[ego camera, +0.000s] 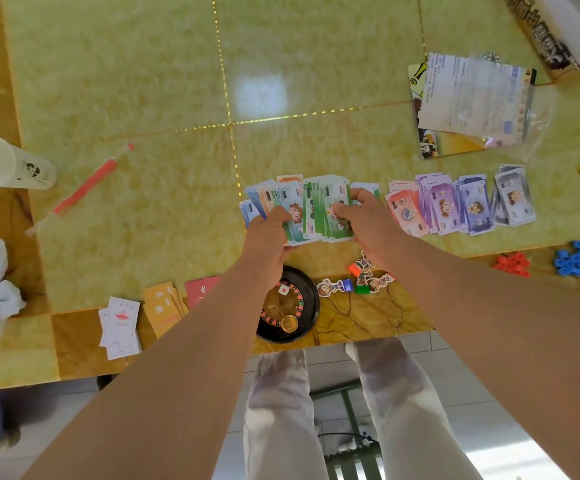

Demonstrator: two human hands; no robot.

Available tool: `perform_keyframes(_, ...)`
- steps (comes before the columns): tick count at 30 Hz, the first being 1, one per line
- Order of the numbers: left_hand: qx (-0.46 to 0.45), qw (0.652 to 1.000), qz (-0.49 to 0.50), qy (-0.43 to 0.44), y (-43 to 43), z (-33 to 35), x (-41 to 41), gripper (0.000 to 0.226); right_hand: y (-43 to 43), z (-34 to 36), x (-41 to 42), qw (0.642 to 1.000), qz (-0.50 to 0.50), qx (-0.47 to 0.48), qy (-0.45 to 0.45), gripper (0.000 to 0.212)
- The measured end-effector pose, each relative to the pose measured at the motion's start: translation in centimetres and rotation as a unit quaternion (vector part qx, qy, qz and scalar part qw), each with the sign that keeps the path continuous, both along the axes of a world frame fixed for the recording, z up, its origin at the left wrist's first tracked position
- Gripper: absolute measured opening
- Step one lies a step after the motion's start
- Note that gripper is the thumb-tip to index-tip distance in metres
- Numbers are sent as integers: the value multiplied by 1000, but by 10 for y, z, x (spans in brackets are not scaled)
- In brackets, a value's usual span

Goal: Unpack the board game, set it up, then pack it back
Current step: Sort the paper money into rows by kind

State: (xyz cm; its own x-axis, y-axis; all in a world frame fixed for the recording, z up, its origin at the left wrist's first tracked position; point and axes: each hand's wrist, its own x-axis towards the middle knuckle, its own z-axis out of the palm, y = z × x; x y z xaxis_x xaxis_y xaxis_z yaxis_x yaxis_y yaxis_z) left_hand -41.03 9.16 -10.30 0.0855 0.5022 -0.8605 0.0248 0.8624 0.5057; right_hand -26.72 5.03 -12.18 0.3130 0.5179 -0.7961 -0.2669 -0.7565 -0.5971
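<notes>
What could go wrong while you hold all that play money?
1. The fanned play money is pinched between the left hand and right hand; if either grip loosens, bills could slide out and scatter.
2. The sorted bill piles lie just beside the right hand; a nudge might jumble them.
3. The roulette wheel sits at the near edge of the table, under the left forearm; a low arm might knock it off.

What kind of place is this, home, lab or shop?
Probably a home or casual dining room, not a lab: a glossy marble-look table over a tiled floor, with a paper cup and play money spread on it.
</notes>
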Motion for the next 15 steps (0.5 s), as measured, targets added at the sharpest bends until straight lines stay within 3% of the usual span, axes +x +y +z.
perform_keyframes(6, 16, 998, -51, 41, -2, -5, -11, 29, 3, 1, -11, 998, 48, 10, -41, 23)
perform_keyframes(15, 36, 997, -37, 65, -5, -7, -23, 33, 2, -2, -21, 1000, -7, -4, 4, 15)
